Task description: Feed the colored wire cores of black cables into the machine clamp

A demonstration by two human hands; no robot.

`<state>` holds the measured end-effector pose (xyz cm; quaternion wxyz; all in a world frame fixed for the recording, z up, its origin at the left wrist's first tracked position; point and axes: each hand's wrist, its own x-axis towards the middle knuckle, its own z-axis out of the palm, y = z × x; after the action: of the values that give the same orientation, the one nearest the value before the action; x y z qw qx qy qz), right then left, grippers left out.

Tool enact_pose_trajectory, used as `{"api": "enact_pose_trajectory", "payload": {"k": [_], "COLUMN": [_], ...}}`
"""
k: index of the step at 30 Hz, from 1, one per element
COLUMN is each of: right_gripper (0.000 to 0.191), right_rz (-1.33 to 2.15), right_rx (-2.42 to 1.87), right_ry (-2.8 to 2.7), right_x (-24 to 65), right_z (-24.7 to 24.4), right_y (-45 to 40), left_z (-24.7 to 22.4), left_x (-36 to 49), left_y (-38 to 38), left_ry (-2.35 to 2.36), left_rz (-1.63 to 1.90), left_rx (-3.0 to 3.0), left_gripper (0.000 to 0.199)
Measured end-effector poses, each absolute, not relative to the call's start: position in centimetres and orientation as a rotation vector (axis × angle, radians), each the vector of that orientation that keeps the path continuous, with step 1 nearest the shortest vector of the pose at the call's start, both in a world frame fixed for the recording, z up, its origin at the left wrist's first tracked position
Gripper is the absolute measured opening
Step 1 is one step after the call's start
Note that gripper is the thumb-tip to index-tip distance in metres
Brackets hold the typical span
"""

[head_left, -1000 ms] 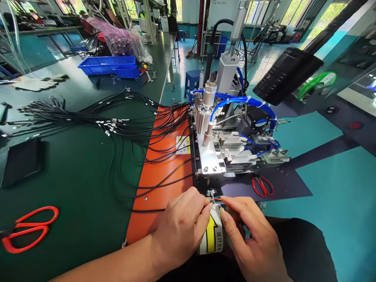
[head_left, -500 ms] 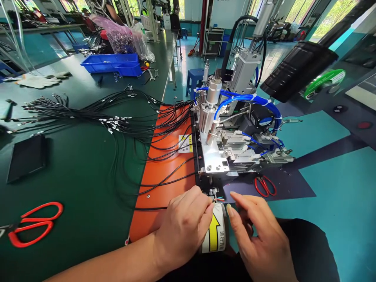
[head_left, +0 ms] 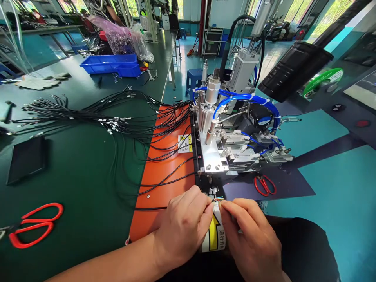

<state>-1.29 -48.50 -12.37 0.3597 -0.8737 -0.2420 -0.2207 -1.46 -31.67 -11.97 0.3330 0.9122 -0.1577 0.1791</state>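
My left hand (head_left: 188,225) is closed in a pinch on the end of a black cable (head_left: 149,208), which runs in under it from the left. Thin coloured wires (head_left: 219,198) stick out past its fingertips toward the right. My right hand (head_left: 252,231) meets them there, thumb and forefinger pinched at the wires; the exact grip is partly hidden. Both hands are over a white label with a yellow arrow (head_left: 214,235), in front of a metal machine (head_left: 216,152) with blue air tubes. Close ahead of the fingertips is a small metal fixture (head_left: 214,191).
Several black cables (head_left: 88,113) with metal ends lie over the green table and orange plate (head_left: 167,172). Red-handled scissors (head_left: 38,225) lie at left, another red pair (head_left: 265,185) at right. A black lamp head (head_left: 295,70) overhangs the right side. A blue bin (head_left: 110,64) stands behind.
My right hand has moved left to the coloured wires and its thumb and forefinger have closed there. My left hand has stayed nearly still.
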Motion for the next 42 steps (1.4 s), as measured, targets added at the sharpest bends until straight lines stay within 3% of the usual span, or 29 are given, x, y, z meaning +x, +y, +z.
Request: {"api": "enact_pose_trajectory", "payload": {"k": [3,7,11,15,26,42], "right_gripper": [0.019,0.007,0.035,0.038,0.031,0.021], "right_rz": [-0.560,-0.207,0.340,0.639,0.505,0.413], "right_rx": [-2.227,-2.114,-1.796,-1.469,-1.527,-2.042], "right_ry": [-0.666,-0.369,0.052,0.171,0.039,-0.248], "right_x": [-1.3,-0.9,-0.1,0.4,0.8,1.5], "right_z": [-12.6,-12.1,-11.4,-11.1,-11.1,-9.9], "right_y": [-48.3,-49.0,-49.8,-49.5,-49.2,-50.6], "left_z": [-11.9,-11.9,-12.0,-12.0,-12.1,-11.8], "left_x": [-1.5,-1.5,-1.5,-1.5,-1.5,-1.6], "left_y": [-31.7,-31.5,-31.5,-31.5,-31.4,-31.3], "left_ry": [-0.416,-0.415,-0.473,-0.484,-0.468,-0.628], "left_rz": [0.470,0.441,0.429,0.447,0.425,0.436], "left_rx": [2.373,2.360,2.352,2.355,2.355,2.437], "left_gripper": [0.011,0.011,0.008,0.008,0.010,0.016]}}
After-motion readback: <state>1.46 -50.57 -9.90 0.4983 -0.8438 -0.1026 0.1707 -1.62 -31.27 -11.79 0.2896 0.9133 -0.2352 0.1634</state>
